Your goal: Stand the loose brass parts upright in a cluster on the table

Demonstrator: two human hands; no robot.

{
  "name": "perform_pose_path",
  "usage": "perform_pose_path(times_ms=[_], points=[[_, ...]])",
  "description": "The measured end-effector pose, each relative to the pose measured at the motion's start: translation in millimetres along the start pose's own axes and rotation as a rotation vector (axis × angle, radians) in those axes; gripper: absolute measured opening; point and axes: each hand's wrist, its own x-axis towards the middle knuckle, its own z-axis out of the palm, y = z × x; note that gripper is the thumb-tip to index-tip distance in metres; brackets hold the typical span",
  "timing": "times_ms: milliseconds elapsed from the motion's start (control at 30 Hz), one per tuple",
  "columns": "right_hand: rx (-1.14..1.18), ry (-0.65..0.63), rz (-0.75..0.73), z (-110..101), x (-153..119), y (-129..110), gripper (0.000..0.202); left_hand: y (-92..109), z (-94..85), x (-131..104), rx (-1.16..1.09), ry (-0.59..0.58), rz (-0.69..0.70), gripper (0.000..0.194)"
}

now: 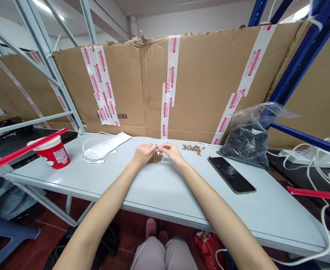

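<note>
On the white table (pixel 165 191), a pile of small brass-coloured pieces (pixel 155 158) lies just below and between my hands. My left hand (pixel 145 153) is closed, with its fingertips pinched together above the pile. Meeting it from the right, my right hand (pixel 171 151) is pinched too, its fingertips touching or nearly touching those of the left. Whatever they hold between them is too small to make out. A second scatter of brass-coloured pieces (pixel 192 149) lies to the right of my right hand. Faint small clear bits show left of my left hand.
A black phone (pixel 232 175) and a clear bag of dark material (pixel 247 140) are on the right. At the left stand a red cup (pixel 55 153) and a white power strip or packet (pixel 108 145) with a cable. Cardboard (pixel 210 82) walls the back; metal posts flank it.
</note>
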Motion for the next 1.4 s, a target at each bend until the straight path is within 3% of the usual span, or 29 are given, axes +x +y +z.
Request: perform_pose_path(times_ms=[267,667,933,1200,1400], points=[[-0.017,0.006,0.02,-4,3,4,0.031,-3,5.1,-4,0.051,-0.125,0.036,0.025],[0.053,0.071,0.0,5,2,7,0.029,6,1.9,1,0.043,-0.056,-0.084,0.032],[0.018,0.108,-0.019,5,1,6,0.028,2,4.2,0,-0.032,-0.1,-0.141,0.038],[0.076,0.089,0.055,-2,4,9,0.033,-1,3.9,-3,0.112,-0.174,0.012,0.021],[0.208,0.024,0.273,-5,2,12,0.036,0,0.8,-2,0.193,-0.085,0.096,0.02]])
